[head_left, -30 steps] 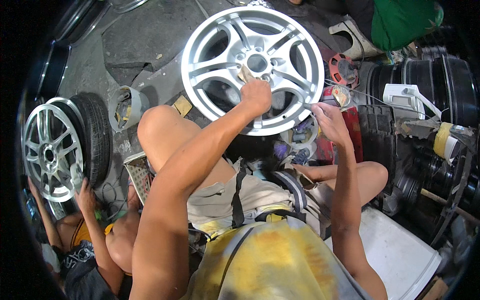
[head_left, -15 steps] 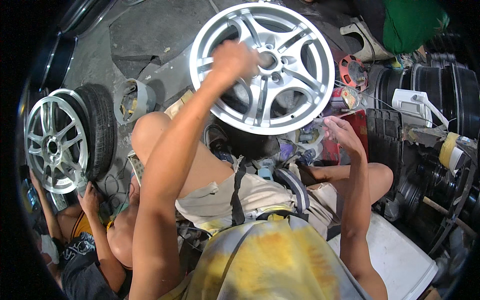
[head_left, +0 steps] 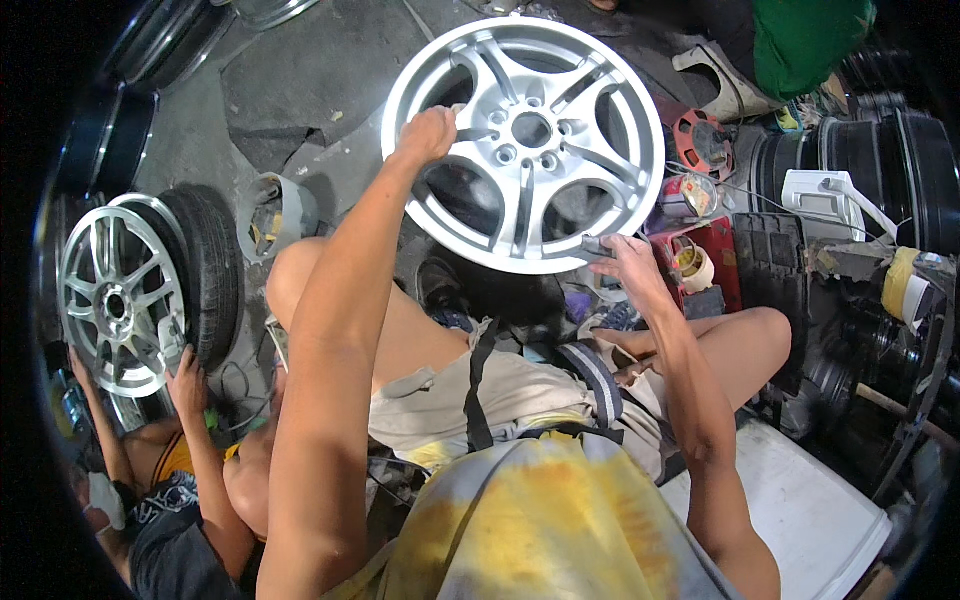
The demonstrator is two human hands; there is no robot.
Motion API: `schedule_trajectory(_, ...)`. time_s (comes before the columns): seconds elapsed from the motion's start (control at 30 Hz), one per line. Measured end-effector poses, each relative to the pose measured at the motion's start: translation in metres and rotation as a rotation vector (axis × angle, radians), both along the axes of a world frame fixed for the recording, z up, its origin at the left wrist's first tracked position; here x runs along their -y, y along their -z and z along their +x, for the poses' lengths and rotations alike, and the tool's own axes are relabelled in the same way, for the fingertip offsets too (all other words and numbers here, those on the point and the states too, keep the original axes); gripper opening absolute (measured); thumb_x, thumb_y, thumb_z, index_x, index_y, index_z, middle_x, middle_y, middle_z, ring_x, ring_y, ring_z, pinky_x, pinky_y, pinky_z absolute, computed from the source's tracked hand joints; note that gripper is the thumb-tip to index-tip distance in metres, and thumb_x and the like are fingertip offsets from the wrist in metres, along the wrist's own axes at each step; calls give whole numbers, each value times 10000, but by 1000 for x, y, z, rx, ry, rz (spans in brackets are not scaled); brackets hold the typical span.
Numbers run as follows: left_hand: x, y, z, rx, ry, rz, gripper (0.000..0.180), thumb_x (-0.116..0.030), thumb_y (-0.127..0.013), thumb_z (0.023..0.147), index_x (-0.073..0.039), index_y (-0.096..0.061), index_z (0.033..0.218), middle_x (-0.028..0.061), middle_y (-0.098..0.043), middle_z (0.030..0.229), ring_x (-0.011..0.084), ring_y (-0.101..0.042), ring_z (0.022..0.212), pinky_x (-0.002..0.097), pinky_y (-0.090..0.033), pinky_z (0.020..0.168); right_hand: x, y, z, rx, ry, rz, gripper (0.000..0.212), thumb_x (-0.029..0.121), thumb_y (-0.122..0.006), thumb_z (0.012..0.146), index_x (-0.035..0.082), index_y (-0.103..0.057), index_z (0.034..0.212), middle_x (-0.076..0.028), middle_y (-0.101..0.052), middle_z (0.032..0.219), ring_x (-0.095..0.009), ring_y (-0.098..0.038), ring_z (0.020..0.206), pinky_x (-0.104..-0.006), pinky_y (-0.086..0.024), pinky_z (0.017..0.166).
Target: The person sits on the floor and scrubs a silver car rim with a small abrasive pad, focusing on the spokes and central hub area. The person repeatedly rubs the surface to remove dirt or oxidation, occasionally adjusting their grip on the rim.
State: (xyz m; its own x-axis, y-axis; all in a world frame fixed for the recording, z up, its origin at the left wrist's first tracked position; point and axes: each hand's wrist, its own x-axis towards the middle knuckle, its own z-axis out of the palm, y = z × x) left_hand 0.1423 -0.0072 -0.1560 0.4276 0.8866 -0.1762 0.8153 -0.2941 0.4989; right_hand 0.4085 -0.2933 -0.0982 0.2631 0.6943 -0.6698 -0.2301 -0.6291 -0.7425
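Observation:
A silver alloy wheel rim (head_left: 597,150) with double spokes lies tilted in front of me, above my crossed legs. At its left side, my left hand (head_left: 430,133) is closed round the wheel where a spoke meets the outer lip; part of the fingers is hidden. My right hand (head_left: 632,266) pinches a small dark grey piece (head_left: 598,246), which looks like sandpaper, against the lower right edge of the lip.
To the left a co-worker's hand (head_left: 186,385) works at another silver wheel (head_left: 117,305) beside a black tyre (head_left: 212,290). A grey bucket (head_left: 292,205) stands between us. On the right are an open tin (head_left: 690,197), a red reel (head_left: 700,142), a yellowish cup (head_left: 694,268) and stacked dark wheels (head_left: 848,160).
My left hand has moved from near the hub to the wheel's left side. My right hand has come left and up against the lip with the grey piece.

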Motion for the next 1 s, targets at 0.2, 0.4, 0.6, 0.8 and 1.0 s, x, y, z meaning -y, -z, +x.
schedule_trajectory(0.2,44,1,-27,-30,76,-141,468,-261,-370,995,119,-643,1005,378,-630,1078,511,-616,1053,531,-475,969,-37,-1,36,453,-21,-7,331,237,-552,920,-48,-719,944,-59,-658,743,-139,-601,692,-287,-490,627)
schedule_trajectory(0.4,105,-38,-9,-43,71,-255,335,-150,-455,924,105,-656,1005,361,-658,1008,496,-652,996,510,-511,920,-81,11,86,460,63,275,317,239,-512,975,4,-712,1047,-10,-637,885,-96,-511,752,-246,-405,683)
schedule_trajectory(0.6,80,-103,49,176,181,1,260,-151,-564,883,-104,-714,1091,261,-638,1099,400,-638,1016,487,-503,920,-69,13,80,465,152,335,365,268,-523,1029,-46,-673,1138,-75,-682,999,-141,-631,915,-287,-511,857)
schedule_trajectory(0.8,109,-43,106,-145,615,281,314,-171,-654,852,-211,-722,1155,128,-537,1153,307,-536,1107,460,-474,858,-43,21,89,462,114,348,358,258,-535,1035,-44,-645,1192,-109,-685,1090,-199,-698,979,-316,-546,840)
schedule_trajectory(1.0,86,-38,99,-381,594,389,258,-197,-632,875,-255,-750,1097,100,-550,1108,264,-517,1113,440,-421,897,-26,2,92,495,109,307,350,251,-537,1019,-55,-664,1135,-110,-694,1050,-202,-708,947,-324,-545,801)
